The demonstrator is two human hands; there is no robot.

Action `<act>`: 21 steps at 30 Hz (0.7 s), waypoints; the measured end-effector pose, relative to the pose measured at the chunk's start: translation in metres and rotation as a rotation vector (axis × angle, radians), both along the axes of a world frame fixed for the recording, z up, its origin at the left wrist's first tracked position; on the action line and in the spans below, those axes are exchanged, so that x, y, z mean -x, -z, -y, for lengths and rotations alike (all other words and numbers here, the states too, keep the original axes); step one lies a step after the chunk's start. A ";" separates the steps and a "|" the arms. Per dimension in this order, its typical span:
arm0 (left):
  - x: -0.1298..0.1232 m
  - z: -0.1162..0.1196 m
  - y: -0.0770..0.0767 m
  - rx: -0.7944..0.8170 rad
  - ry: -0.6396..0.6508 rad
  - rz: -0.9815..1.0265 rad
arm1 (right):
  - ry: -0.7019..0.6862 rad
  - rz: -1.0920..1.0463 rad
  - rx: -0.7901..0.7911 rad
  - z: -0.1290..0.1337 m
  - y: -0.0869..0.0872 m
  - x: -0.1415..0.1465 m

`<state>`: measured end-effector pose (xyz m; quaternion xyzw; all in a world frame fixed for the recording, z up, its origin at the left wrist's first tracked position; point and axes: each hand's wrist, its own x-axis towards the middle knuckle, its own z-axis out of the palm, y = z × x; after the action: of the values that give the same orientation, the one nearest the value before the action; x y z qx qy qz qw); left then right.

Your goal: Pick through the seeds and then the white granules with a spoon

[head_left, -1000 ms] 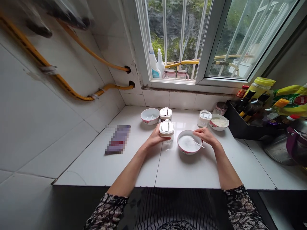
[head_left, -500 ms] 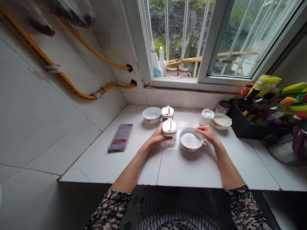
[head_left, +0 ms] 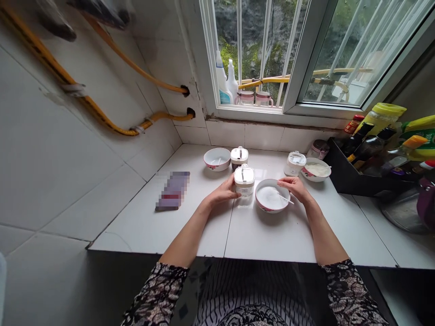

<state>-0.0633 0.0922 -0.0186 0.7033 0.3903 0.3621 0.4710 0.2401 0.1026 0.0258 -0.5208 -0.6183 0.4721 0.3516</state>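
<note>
My left hand point(head_left: 222, 192) is curled around the left side of a clear seasoning jar point(head_left: 244, 181) with a white lid. Its thumb lies at the jar's lower front, and the other fingers are partly hidden behind it. Just to the right, my right hand point(head_left: 295, 188) pinches the rim of a white bowl point(head_left: 272, 209) with a red floral pattern. In the bowl are white granules point(head_left: 270, 195) and a small white spoon point(head_left: 286, 199), its handle over the near right rim. Jar and bowl stand close together on the white tiled counter point(head_left: 190, 226).
Behind my left hand are another bowl point(head_left: 217, 166) with a spoon and a dark-filled jar point(head_left: 239, 156). Back right stand a lidded jar point(head_left: 295, 164) and a bowl of pale powder point(head_left: 316, 170). A black box point(head_left: 343, 181) holds several bottles. A blurred purple item point(head_left: 172, 191) lies left.
The jar has shifted slightly right toward the bowl, and my left thumb now covers less of its front. My right hand stays on the bowl's rim. The view has tilted slightly.
</note>
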 end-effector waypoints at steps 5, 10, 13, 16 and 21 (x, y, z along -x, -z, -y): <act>-0.001 -0.001 0.001 -0.018 -0.010 0.018 | -0.011 0.002 -0.004 0.001 0.000 0.000; -0.002 0.001 -0.005 0.014 0.017 0.024 | -0.015 0.018 0.002 -0.001 0.007 -0.001; 0.003 0.001 -0.009 0.046 0.057 0.065 | -0.026 -0.023 0.070 -0.006 0.015 -0.003; 0.014 0.002 -0.013 0.047 0.010 0.067 | -0.031 -0.068 0.089 -0.009 0.022 -0.006; 0.023 0.010 -0.024 -0.148 -0.159 0.050 | -0.041 -0.112 0.044 -0.012 0.030 -0.007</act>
<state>-0.0865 0.0827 0.0058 0.6936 0.4053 0.4438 0.3971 0.2466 0.1144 -0.0044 -0.4884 -0.5975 0.5212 0.3645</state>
